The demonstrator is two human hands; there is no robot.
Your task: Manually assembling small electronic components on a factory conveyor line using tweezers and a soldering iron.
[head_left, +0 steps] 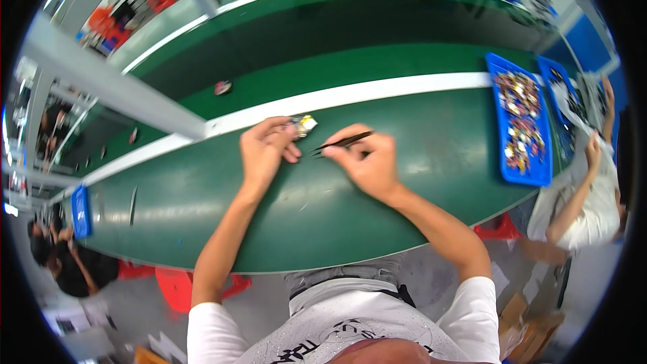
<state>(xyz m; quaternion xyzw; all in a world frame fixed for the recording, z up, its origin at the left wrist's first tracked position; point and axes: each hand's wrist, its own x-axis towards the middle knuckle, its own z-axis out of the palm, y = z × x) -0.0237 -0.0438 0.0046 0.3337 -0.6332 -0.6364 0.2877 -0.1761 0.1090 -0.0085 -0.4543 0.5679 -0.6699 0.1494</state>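
Observation:
Over the green tabletop, my left hand pinches a small part with a shiny yellow and silvery face and a dark edge; its exact kind is too small to make out. Facing it, my right hand is closed around dark tweezers. The tweezers' tips point left toward my left hand, slightly apart from each other and from the small part. Nothing shows between the tips.
On the right stands a blue tray heaped with small colourful parts, beside another blue tray. A conveyor belt behind a white rail carries a small part. Another pair of tweezers lies left. A person works at right.

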